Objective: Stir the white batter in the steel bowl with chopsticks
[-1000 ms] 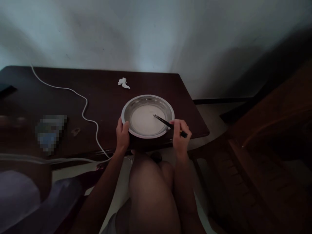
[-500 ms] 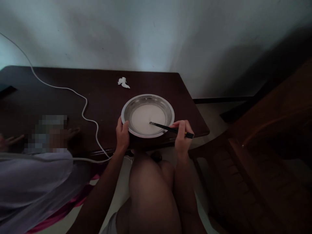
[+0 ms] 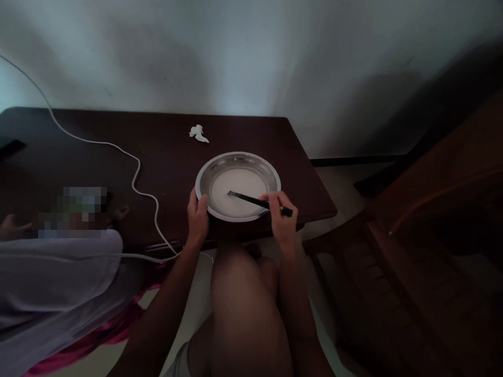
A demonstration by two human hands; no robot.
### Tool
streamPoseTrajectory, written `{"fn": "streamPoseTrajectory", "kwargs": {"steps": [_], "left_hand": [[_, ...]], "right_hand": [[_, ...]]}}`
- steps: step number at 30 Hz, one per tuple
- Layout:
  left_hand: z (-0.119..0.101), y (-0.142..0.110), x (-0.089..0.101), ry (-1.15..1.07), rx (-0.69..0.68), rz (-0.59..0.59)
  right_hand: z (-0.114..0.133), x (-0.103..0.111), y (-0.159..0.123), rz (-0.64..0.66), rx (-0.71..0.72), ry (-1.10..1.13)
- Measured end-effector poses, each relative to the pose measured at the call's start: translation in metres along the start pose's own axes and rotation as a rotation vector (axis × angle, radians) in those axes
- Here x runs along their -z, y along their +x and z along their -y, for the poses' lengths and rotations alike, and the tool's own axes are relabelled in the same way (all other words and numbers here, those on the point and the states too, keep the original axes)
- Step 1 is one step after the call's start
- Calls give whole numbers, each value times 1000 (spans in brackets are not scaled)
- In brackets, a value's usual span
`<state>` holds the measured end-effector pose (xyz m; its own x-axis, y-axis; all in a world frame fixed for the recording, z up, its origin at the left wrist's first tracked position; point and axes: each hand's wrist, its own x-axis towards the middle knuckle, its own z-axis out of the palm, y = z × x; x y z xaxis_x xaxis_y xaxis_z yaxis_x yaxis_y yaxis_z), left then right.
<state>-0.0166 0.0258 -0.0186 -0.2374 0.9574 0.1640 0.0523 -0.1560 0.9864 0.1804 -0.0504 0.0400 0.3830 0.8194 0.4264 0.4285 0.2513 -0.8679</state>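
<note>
A round metal basin [image 3: 204, 206] stands near the front edge of the dark table, with a whitish liquid [image 3: 239, 183] inside. My left hand [image 3: 197, 217] grips its left rim, thumb on top and fingers against the outer side. In my right hand [image 3: 283, 217] are dark chopsticks [image 3: 251, 199], held over the right front rim and slanting to the left. Their tips dip into the liquid left of the middle. Whether there are two sticks side by side is hard to make out.
A crumpled white tissue [image 3: 198, 133] lies behind the basin on the table [image 3: 251, 133]. To the left, a white cable [image 3: 138, 173] winds across the tabletop, and a person in a pale top [image 3: 58, 277] sits close by. A wooden chair [image 3: 377, 262] stands at the right.
My right hand and the chopsticks have moved left, so the tips are further left in the liquid. My left hand and the basin have stayed put. The neighbouring person's hands have shifted slightly.
</note>
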Motion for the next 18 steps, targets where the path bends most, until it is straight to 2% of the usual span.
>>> {"fn": "streamPoseTrajectory", "kwargs": {"steps": [2, 5, 6, 8, 11, 13, 16, 18], "left_hand": [[1, 0, 0, -6, 6, 1], [2, 0, -1, -7, -5, -1], [2, 0, -1, -5, -11, -3], [2, 0, -1, 1, -18, -4], [2, 0, 0, 10, -12, -1], [2, 0, 0, 7, -9, -1], [1, 0, -1, -13, -11, -7], [0, 0, -1, -13, -9, -12]], "right_hand": [[-1, 1, 2, -33, 28, -31], [1, 5, 1, -206, -18, 5], [2, 6, 1, -223, -40, 39], [4, 6, 0, -153, -48, 80], [3, 3, 1, -14, 28, 4], [1, 3, 0, -67, 63, -70], [-2, 3, -1, -217, 15, -62], [0, 3, -2, -200, 5, -24]]}}
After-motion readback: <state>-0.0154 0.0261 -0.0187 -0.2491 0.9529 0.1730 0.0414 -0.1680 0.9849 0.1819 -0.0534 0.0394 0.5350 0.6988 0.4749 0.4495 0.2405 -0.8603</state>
